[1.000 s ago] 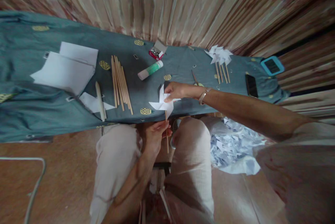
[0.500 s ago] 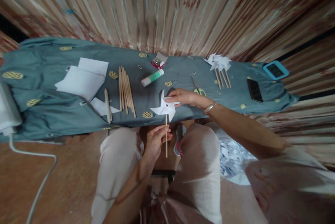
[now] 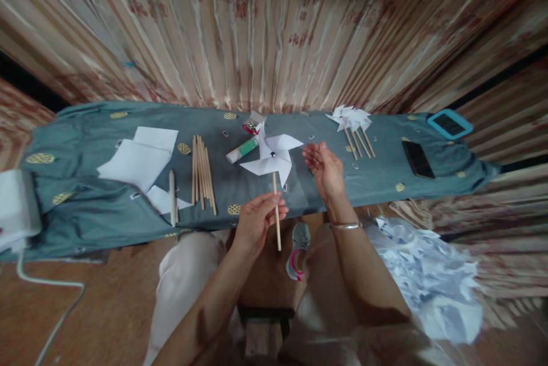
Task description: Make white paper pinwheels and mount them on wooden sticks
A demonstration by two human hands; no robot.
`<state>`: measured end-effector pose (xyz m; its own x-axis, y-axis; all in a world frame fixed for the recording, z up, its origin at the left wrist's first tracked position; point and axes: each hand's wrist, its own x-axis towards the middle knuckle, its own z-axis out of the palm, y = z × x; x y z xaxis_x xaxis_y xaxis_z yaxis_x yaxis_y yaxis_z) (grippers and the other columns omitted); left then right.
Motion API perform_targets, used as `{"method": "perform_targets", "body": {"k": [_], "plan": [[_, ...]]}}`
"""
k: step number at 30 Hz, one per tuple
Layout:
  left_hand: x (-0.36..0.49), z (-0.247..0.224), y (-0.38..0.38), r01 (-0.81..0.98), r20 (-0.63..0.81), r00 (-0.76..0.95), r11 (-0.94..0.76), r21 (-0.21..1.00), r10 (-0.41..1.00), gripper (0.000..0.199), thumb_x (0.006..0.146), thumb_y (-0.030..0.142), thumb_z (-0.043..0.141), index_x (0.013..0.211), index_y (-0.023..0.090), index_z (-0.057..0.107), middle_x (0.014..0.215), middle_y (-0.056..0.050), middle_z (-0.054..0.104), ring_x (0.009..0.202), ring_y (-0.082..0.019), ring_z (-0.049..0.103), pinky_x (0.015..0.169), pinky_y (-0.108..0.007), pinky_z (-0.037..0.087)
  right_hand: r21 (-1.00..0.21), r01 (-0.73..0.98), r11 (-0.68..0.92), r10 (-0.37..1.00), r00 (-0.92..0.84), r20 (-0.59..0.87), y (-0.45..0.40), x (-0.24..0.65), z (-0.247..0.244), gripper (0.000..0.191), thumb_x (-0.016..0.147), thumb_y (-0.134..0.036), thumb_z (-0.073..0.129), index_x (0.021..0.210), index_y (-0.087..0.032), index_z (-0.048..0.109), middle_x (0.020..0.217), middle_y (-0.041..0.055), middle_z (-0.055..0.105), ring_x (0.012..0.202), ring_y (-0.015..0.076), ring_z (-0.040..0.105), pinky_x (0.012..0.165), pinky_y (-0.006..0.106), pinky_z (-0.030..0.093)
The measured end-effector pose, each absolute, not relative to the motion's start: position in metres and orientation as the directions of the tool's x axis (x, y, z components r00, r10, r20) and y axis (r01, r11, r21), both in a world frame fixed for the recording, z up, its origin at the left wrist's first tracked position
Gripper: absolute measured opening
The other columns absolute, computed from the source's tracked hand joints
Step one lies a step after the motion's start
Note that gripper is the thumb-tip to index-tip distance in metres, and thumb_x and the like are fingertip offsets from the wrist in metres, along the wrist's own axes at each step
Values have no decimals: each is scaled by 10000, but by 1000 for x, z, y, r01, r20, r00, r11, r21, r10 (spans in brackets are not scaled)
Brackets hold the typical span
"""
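Observation:
A white paper pinwheel (image 3: 280,146) with a silver pin at its centre stands upright before me. My left hand (image 3: 259,216) pinches its wooden stick (image 3: 278,229) below the paper blades. To the right of the blades, my right hand (image 3: 326,169) is raised with fingers apart, holding nothing and not touching the paper. Just behind the pinwheel lie a glue stick (image 3: 242,149) and a small open box of pins (image 3: 254,122), both partly hidden by a blade. The scissors seen earlier are hidden now.
Left on the cloth-covered table (image 3: 98,206) lie white paper sheets (image 3: 139,157), a bundle of wooden sticks (image 3: 201,175) and a pale pen-like tool (image 3: 172,197). Right are several finished pinwheels (image 3: 353,120), a phone (image 3: 417,159) and a blue-framed device (image 3: 450,124). Paper scraps (image 3: 428,274) sit below.
My right hand has let go of the pinwheel's blade and moved off to the right. The pinwheel has risen slightly and its blades have turned. The view has tilted upward.

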<state>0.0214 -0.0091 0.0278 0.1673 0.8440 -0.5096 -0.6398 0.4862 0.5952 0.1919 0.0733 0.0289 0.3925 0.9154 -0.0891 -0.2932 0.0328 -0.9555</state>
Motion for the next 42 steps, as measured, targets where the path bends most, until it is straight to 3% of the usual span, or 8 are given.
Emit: {"method": "perform_targets", "body": {"k": [5, 12, 17, 20, 24, 31, 42], "plan": [[42, 30, 32, -621, -431, 207, 458, 636, 878, 372, 475, 303, 944, 762, 139, 772, 779, -44, 737, 701, -129, 670, 671, -247, 546, -930, -366, 34, 906, 405, -126, 76, 195, 24, 463, 591, -570, 851, 791, -176, 717, 778, 29, 771, 691, 109, 694, 617, 201, 514], [53, 14, 56, -551, -420, 189, 450, 703, 888, 401, 386, 347, 950, 700, 155, 789, 758, -47, 741, 617, -89, 583, 626, -239, 495, -908, -417, 51, 922, 369, -117, 81, 197, 30, 442, 630, -557, 830, 826, -174, 728, 745, 21, 749, 654, 92, 663, 589, 195, 497], [52, 7, 68, -449, -370, 161, 402, 798, 915, 345, 447, 350, 925, 717, 173, 803, 697, -43, 735, 605, -95, 563, 598, -229, 453, -892, -446, 68, 923, 367, -113, 95, 206, 31, 444, 643, -586, 804, 885, -228, 707, 824, 6, 750, 734, 111, 677, 655, 215, 525], [50, 4, 74, -405, -349, 186, 395, 825, 919, 357, 462, 376, 918, 730, 169, 807, 723, -53, 746, 595, -104, 560, 593, -242, 453, -921, -381, 82, 920, 385, -77, 104, 214, 32, 432, 686, -578, 763, 985, -274, 696, 911, -5, 745, 795, 124, 690, 709, 243, 542], [45, 1, 77, -356, -361, 193, 408, 841, 913, 376, 443, 388, 926, 719, 163, 805, 706, -59, 743, 594, -122, 570, 589, -252, 460, -957, -269, 109, 912, 411, -12, 113, 219, 32, 394, 707, -465, 761, 1061, -304, 701, 1073, -5, 745, 714, 95, 648, 717, 269, 553], [47, -1, 81, -361, -367, 166, 403, 841, 915, 373, 421, 401, 930, 694, 179, 804, 721, -58, 752, 593, -106, 562, 577, -229, 457, -963, -214, 165, 860, 509, 34, 120, 214, 21, 313, 594, -346, 846, 880, -253, 760, 736, -45, 712, 594, 72, 584, 591, 224, 522], [52, -5, 84, -400, -380, 100, 387, 831, 920, 428, 371, 415, 949, 681, 168, 789, 724, -49, 746, 604, -107, 577, 574, -225, 475, -960, -247, 130, 851, 524, -19, 115, 208, 24, 270, 553, -301, 844, 799, -227, 761, 679, -39, 691, 597, 84, 575, 535, 210, 498]]}}
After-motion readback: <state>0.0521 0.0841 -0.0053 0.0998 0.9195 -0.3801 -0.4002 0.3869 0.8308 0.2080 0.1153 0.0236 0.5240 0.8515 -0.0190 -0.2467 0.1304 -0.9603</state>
